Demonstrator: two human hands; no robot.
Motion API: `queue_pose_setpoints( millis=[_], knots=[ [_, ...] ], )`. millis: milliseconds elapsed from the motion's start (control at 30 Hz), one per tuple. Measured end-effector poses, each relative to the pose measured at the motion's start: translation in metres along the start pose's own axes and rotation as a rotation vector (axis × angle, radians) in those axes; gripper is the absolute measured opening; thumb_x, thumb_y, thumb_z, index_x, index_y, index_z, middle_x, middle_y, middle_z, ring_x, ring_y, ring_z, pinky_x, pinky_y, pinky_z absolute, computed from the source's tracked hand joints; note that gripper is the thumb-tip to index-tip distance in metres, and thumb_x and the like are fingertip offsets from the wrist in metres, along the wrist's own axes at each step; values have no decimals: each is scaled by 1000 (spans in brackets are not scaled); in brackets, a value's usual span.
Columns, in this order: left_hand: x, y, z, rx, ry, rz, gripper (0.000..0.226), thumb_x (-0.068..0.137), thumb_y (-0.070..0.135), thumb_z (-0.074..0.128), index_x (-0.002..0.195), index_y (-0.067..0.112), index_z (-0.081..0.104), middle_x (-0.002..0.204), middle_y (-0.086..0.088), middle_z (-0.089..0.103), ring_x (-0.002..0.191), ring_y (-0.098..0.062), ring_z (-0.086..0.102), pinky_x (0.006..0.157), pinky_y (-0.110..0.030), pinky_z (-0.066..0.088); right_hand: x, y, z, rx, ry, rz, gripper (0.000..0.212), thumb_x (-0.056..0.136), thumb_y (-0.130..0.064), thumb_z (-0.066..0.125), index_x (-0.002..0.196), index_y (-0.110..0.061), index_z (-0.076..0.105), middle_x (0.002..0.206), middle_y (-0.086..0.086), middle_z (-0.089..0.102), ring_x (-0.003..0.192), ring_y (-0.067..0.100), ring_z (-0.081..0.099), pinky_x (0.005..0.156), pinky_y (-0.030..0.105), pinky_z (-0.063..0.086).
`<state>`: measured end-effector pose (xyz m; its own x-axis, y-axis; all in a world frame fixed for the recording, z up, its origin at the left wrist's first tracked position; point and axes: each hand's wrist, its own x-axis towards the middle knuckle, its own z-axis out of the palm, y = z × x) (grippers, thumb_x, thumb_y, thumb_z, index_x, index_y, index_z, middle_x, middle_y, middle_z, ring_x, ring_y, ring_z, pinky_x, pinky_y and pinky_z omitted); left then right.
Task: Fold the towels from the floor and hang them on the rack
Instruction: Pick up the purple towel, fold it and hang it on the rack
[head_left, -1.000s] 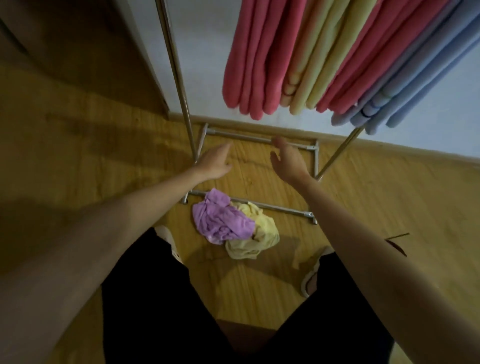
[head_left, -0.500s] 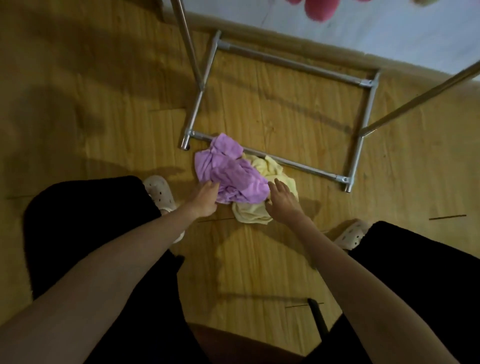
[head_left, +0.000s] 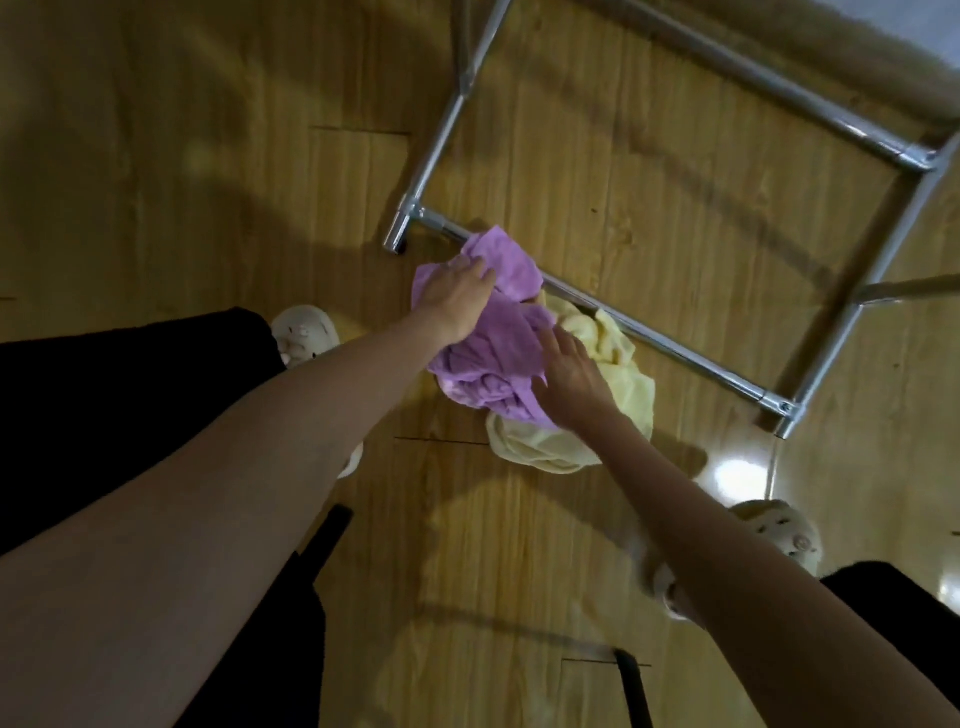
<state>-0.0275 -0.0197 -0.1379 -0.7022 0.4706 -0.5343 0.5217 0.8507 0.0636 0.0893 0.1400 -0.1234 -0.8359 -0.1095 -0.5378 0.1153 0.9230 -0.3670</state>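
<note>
Two towels lay crumpled on the wood floor (head_left: 519, 545), neither folded nor hung, so for this pair the work was judged to be at its very start: picking up. The purple towel (head_left: 498, 343) sat on top, bunched under both hands, one corner draped over the near bar of the rack base (head_left: 691, 358). The yellow towel (head_left: 613, 405) lay beneath and just to the right of it, spilling out past the right hand toward the bar.

The left hand (head_left: 457, 301) was pressed down on the far part of the purple towel, fingers curled into the cloth; it looked to be closing on a handful, though whether the grip was complete could not be told. The right hand (head_left: 571, 374) lay on the near right edge of the same towel, fingers spread and flat, touching but apparently not yet pinching it.

Left to do, as judged from this: lift the purple towel, fold it, hang it, then repeat for the yellow one. The upper rail was out of view, so what already hung there could not be said.

Count: two towels, one purple and one yellow; two hands; one rack base; two pale slippers, left (head_left: 304, 332) and right (head_left: 779, 535).
</note>
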Motion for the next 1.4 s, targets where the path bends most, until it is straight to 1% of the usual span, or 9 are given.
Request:
queue_pose_setpoints(
  millis=[133,333,567,700,800,933,1067,1200,1400],
  knots=[
    [35,-3,0,17,66,28,46,95,2,38,141,9,34,145,-11,33,135,-29,32,104,-42,36,39,0,-5,36,58,29,59,87,-7,52,142,0,33,134,21,45,124,38,42,102,46,38],
    [64,-13,6,-13,-29,68,76,83,1,61,147,18,25,152,-7,25,139,-29,24,110,-42,28,79,0,-7,38,49,28,56,91,-7,48,142,2,29,133,23,43,123,39,41,102,46,35],
    [66,-9,-6,-114,133,109,35,89,-12,42,120,-1,54,129,-18,46,121,-32,44,101,-38,39,86,-5,1,88,-5,80,50,87,-3,46,134,6,32,129,25,44,121,40,42,102,46,35],
    [50,-19,-7,-338,152,155,17,92,-3,49,98,1,64,110,-13,56,104,-26,54,86,-33,45,82,-9,-6,179,-45,131,70,92,-6,48,148,3,7,144,27,31,131,40,37,106,46,34],
    [29,-23,-20,-507,130,192,14,93,9,54,87,3,66,93,-5,57,84,-19,57,70,-23,38,73,-13,-20,228,-7,91,77,93,-14,56,151,-8,6,142,25,36,119,39,51,87,45,46],
    [-7,-20,-46,-574,135,284,14,88,8,57,77,3,64,84,-7,58,76,-21,57,67,-29,41,57,-19,-35,279,52,7,61,88,-11,64,142,-16,37,127,20,47,102,35,57,78,31,43],
    [-49,-15,-68,-571,195,283,12,87,6,56,76,6,61,88,-3,61,77,-15,56,65,-26,38,27,-28,-53,333,123,-47,26,84,-2,63,110,0,62,114,19,55,101,33,58,79,28,44],
    [-93,-4,-98,-536,253,328,14,90,6,54,77,8,57,85,-2,57,79,-14,50,66,-17,24,-19,-38,-71,372,185,-154,17,86,-6,60,96,6,64,109,20,62,101,29,59,78,20,35],
    [-162,29,-145,-682,374,213,18,95,11,46,79,8,53,79,-7,58,78,-24,54,75,-40,45,-103,-55,-110,592,248,-160,3,96,-9,52,95,-8,54,85,-1,59,81,9,53,72,21,38]
  ],
)
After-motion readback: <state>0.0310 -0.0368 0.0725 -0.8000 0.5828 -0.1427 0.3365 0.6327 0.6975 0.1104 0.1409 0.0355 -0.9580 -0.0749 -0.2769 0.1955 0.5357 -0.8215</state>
